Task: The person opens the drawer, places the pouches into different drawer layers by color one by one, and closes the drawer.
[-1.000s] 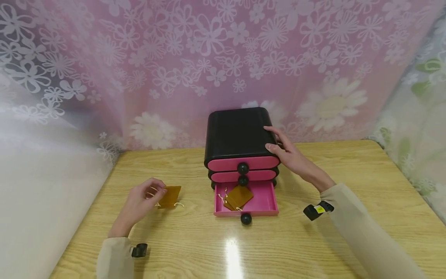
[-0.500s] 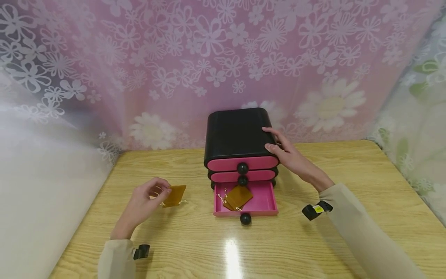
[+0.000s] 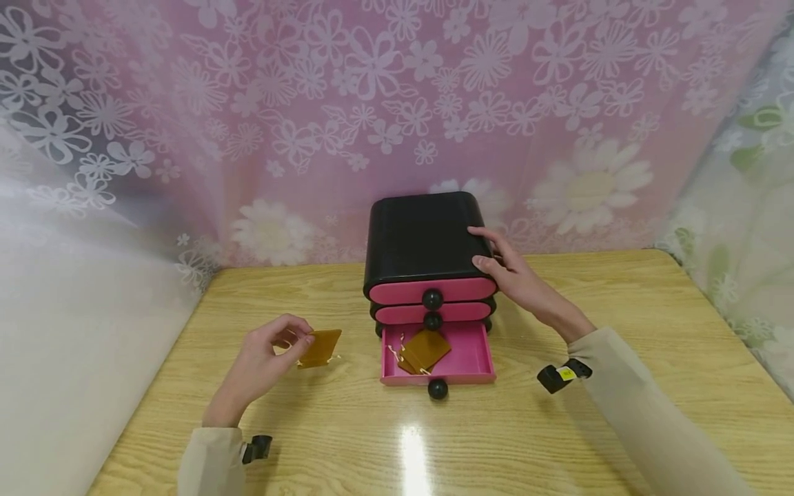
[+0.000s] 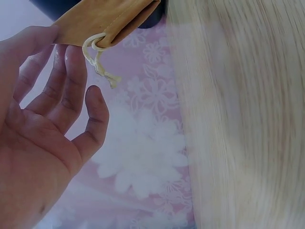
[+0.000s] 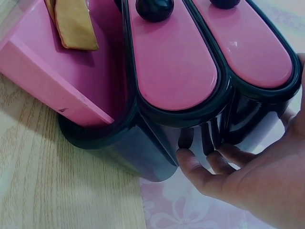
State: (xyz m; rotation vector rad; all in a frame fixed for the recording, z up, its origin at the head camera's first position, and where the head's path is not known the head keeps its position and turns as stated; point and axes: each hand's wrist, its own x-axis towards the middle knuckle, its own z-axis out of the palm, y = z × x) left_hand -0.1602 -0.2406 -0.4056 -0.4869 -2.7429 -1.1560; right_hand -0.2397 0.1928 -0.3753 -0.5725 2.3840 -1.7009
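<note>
My left hand [image 3: 257, 365] pinches a small tan drawstring pouch [image 3: 322, 346] between thumb and fingertips, over the table left of the drawer box. In the left wrist view, a pale knotted cord [image 4: 99, 64] dangles from that pouch's mouth; the little finger stays apart from it. A black mini drawer cabinet [image 3: 424, 234] with pink fronts stands at the centre. Its bottom drawer [image 3: 476, 348] is pulled out, with similar pouches [image 3: 428, 349] overlapping inside, towards its left. My right hand [image 3: 521, 279] rests on the cabinet's right side, fingertips [image 5: 188, 160] touching the glossy black shell.
Round black knobs [image 3: 432, 299] stick out from the drawer fronts. The two upper drawers [image 3: 397, 292] are closed. The wood-grain table [image 3: 335, 434] runs back to a pink flowered curtain [image 3: 310, 138] behind the cabinet. A pale sheet [image 3: 74, 331] borders the left side.
My left hand has moved slightly right with the pouch, towards the open drawer. The right hand and the cabinet have stayed in place.
</note>
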